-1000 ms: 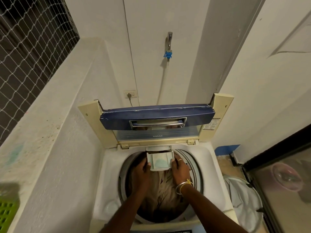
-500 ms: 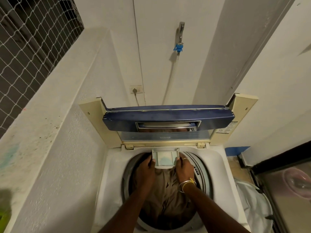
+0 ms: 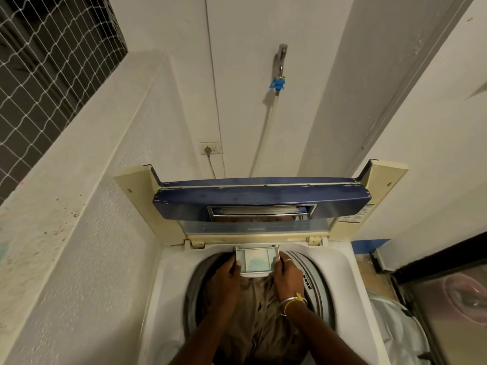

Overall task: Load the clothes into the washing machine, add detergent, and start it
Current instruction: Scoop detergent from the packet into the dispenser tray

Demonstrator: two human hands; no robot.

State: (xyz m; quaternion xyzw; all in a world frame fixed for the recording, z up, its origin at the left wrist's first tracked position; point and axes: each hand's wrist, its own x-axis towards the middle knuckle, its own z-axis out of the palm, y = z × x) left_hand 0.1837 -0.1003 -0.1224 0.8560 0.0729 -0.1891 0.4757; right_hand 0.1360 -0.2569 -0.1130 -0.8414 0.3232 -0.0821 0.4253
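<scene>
**Moved: detergent drawer pushed further back**

The fingers of the right hand and the left hand grip its sides. It sits part-way in its slot at the rear edge of the washing machine opening, above the clothes. Judgement: detergent added; lid and start remain.

Both bare forearms enter from the lower edge and converge forward, palms turned inward and facing each other. Left hand: held at the left side of the detergent drawer, thumb laid along its edge, the other fingers curled beneath and mostly hidden. Right hand: grips the drawer's right side, fingers bent over the rim. One finger carries a thin ring, and the right wrist carries pale bangles. The wrists are level, nearly straight, and apart.
</scene>
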